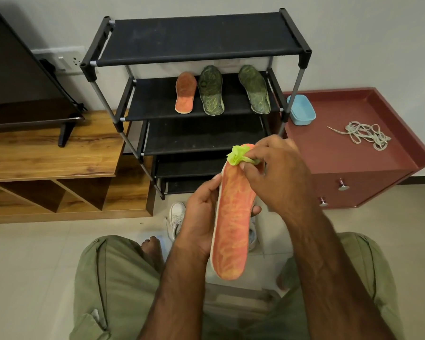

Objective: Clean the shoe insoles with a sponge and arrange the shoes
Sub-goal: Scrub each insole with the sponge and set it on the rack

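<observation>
Two hands: both work in front of the person, above the knees.
Left hand: it holds the orange insole from below, near the middle; the thumb lies on the left edge and the fingertips curl round the right edge.
Right hand: its fingers are closed tightly on the green sponge and pinch it.
Sponge place: it touches the far end of the orange insole, the end toward the rack.
Insole position: lengthwise, top face to the camera, near end over the lap.
Shoe rack: on the second shelf lie a small orange insole at left, a dark green insole in the middle and a second green insole at right, none touching another.
White shoe: on the floor beneath the left hand, partly hidden.
Red cabinet: right of the rack; it bears a blue tub and a heap of laces.
</observation>
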Demonstrator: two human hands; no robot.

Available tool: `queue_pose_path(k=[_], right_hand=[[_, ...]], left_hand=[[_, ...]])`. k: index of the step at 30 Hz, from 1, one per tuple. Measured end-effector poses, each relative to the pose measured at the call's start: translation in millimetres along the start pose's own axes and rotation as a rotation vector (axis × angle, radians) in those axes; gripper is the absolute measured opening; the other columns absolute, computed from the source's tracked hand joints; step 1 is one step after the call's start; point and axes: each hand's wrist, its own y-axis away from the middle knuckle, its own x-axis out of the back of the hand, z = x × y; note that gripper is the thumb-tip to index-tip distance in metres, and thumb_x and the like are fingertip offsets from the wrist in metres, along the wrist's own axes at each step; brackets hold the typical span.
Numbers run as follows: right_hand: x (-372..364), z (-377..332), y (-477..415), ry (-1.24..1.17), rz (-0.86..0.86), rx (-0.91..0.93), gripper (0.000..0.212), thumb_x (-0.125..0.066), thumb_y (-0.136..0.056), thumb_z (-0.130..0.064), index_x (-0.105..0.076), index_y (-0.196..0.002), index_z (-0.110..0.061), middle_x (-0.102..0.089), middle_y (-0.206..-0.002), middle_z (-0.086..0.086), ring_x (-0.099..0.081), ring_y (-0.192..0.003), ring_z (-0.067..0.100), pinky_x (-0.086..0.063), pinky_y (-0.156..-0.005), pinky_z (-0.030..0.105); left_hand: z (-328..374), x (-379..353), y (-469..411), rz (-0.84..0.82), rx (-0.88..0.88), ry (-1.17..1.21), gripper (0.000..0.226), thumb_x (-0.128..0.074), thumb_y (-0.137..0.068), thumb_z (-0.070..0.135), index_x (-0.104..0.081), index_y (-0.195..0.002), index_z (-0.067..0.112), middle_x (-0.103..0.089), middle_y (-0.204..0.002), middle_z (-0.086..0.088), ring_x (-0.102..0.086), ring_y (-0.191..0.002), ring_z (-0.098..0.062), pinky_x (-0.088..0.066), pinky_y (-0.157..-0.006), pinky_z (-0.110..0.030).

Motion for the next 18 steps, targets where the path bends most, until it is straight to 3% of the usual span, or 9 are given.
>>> queue_pose_path(k=[2, 6, 11, 14, 18], right_hand=[[2, 1, -1, 0.012, -0.014, 0.021, 0.014, -0.067, -0.093, -0.031, -0.075, -0.105, -0.03, -0.065, -0.103, -0.009, -0.052, -0.103, 0.017, -0.051, -0.085, 0.048], [5, 1, -1, -0.053, -0.032, 0.005, 0.028, -0.065, -0.094, -0.026, -0.069, -0.12, -0.037, -0.063, -0.1, -0.01, -0.054, -0.101, 0.015, -0.051, -0.086, 0.045], [2, 4, -2, -0.114, -0.131, 0.009, 0.024, -0.069, -0.094, -0.029, -0.075, -0.117, -0.036, -0.056, -0.107, -0.013, -0.058, -0.096, 0.007, -0.055, -0.084, 0.035], [1, 2, -2, -0.109, -0.159, 0.008, 0.022, -0.071, -0.093, -0.037, -0.077, -0.114, -0.031, -0.058, -0.115, -0.016, -0.057, -0.099, 0.003, -0.051, -0.087, 0.028], [1, 0, -9, -0.068, -0.13, 0.012, 0.012, -0.073, -0.091, -0.029, -0.079, -0.101, -0.028, -0.069, -0.104, -0.011, -0.064, -0.093, 0.008, -0.055, -0.088, 0.035]], left_hand=[[2, 3, 2, -0.022, -0.014, -0.012, 0.046, -0.048, -0.098, 0.04, -0.074, -0.115, 0.005, -0.07, -0.106, -0.019, -0.068, -0.088, -0.033, -0.059, -0.079, -0.044], [5, 7, 4, -0.054, -0.04, -0.001, 0.059, -0.045, -0.094, 0.049, -0.07, -0.121, 0.002, -0.067, -0.108, -0.019, -0.065, -0.093, -0.033, -0.054, -0.085, -0.043], [2, 2, 7, -0.042, -0.054, -0.035, 0.049, -0.05, -0.095, 0.037, -0.068, -0.117, -0.003, -0.063, -0.099, -0.022, -0.063, -0.074, -0.03, -0.057, -0.063, -0.036], [0, 0, 7, 0.004, -0.109, -0.066, 0.038, -0.054, -0.095, 0.028, -0.077, -0.099, -0.002, -0.064, -0.089, -0.022, -0.061, -0.069, -0.028, -0.055, -0.057, -0.033], [1, -4, 11, 0.03, -0.129, -0.132, 0.037, -0.051, -0.1, 0.021, -0.082, -0.089, 0.004, -0.07, -0.082, -0.017, -0.064, -0.064, -0.023, -0.054, -0.055, -0.03]])
